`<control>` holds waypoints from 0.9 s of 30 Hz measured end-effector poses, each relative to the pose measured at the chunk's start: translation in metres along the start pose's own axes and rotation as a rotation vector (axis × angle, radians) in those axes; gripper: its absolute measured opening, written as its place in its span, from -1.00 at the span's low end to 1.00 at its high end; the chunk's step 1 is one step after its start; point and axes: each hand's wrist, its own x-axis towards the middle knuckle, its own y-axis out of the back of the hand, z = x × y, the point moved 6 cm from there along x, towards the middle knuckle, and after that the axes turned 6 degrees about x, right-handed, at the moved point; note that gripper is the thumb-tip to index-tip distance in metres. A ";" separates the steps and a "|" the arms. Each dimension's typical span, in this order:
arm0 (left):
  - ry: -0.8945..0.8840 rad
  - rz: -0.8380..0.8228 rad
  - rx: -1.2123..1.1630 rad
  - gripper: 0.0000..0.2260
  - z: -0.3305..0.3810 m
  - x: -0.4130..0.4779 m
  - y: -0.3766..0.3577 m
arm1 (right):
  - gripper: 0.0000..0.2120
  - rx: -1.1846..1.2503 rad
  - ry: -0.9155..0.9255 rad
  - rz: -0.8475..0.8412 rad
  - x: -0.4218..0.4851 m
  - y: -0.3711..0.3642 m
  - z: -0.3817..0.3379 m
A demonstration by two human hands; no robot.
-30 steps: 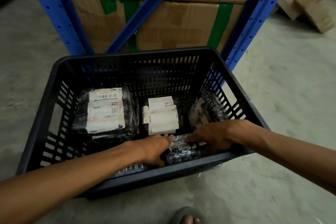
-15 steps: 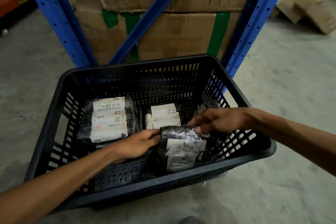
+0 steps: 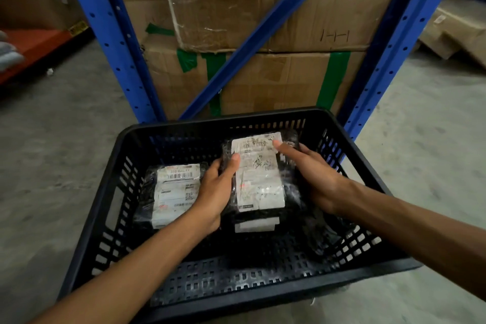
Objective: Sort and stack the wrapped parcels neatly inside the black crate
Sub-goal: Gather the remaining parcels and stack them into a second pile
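Observation:
The black slotted crate stands on the concrete floor. My left hand and my right hand hold a black wrapped parcel with a white label by its two sides, over the middle of the crate. Under it peeks another labelled parcel. A third wrapped parcel with a barcode label lies flat at the crate's left. A dark wrapped parcel lies low at the right, partly hidden by my right arm.
Blue steel rack uprights and a diagonal brace rise right behind the crate, with stacked cardboard boxes between them. More cardboard lies at the far right. A red shelf sits at the far left.
Both hands lifted the parcel from the crate's near wall and carried it up and away, above the middle parcel. The camera tilted up, so the crate sits lower in view.

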 end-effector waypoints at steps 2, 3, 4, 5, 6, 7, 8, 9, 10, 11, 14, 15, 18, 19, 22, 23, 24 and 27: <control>0.093 0.064 -0.086 -0.54 0.000 0.012 -0.005 | -0.36 0.007 0.087 0.065 0.011 0.001 -0.001; 0.129 0.092 -0.107 -0.54 -0.002 0.017 -0.009 | -0.20 -0.031 0.113 0.102 0.018 0.003 -0.005; 0.160 0.121 -0.109 -0.52 -0.006 0.022 -0.013 | -0.16 -0.073 0.130 0.127 0.025 0.005 -0.008; 0.183 0.152 -0.091 -0.49 -0.011 0.026 -0.017 | -0.18 -0.122 0.135 0.139 0.032 0.008 -0.010; 0.198 0.186 -0.049 -0.47 -0.016 0.030 -0.021 | -0.23 -0.158 0.133 0.142 0.039 0.009 -0.008; 0.206 0.220 0.009 -0.47 -0.020 0.033 -0.023 | -0.27 -0.180 0.130 0.147 0.046 0.013 -0.002; 0.209 0.243 0.074 -0.48 -0.023 0.036 -0.024 | -0.32 -0.190 0.139 0.156 0.052 0.016 0.006; 0.205 0.250 0.137 -0.50 -0.026 0.039 -0.025 | -0.36 -0.200 0.150 0.173 0.056 0.019 0.017; 0.194 0.244 0.198 -0.50 -0.028 0.044 -0.025 | -0.40 -0.206 0.161 0.193 0.059 0.020 0.028; 0.176 0.233 0.256 -0.50 -0.030 0.049 -0.024 | -0.40 -0.206 0.161 0.214 0.063 0.022 0.039; 0.114 0.223 0.503 -0.56 -0.041 0.061 -0.022 | -0.33 -0.236 0.138 0.240 0.074 0.025 0.068; 0.106 0.225 0.612 -0.58 -0.046 0.063 -0.024 | -0.32 -0.284 0.124 0.231 0.078 0.026 0.074; 0.117 0.263 0.798 -0.55 -0.056 0.068 -0.032 | -0.29 -0.465 0.015 0.158 0.085 0.021 0.084; 0.124 0.286 0.802 -0.55 -0.058 0.069 -0.033 | -0.28 -0.523 -0.027 0.145 0.088 0.020 0.085; 0.142 0.276 0.805 -0.54 -0.055 0.077 -0.035 | -0.30 -0.696 -0.096 0.175 0.102 0.022 0.069; 0.140 0.260 0.811 -0.51 -0.053 0.077 -0.035 | -0.33 -0.795 -0.119 0.175 0.104 0.022 0.060; 0.123 0.253 0.825 -0.46 -0.050 0.075 -0.033 | -0.37 -0.929 -0.146 0.151 0.102 0.019 0.051; -0.123 0.301 0.887 -0.37 -0.024 0.058 -0.034 | -0.50 -1.400 -0.103 -0.013 0.073 0.004 0.012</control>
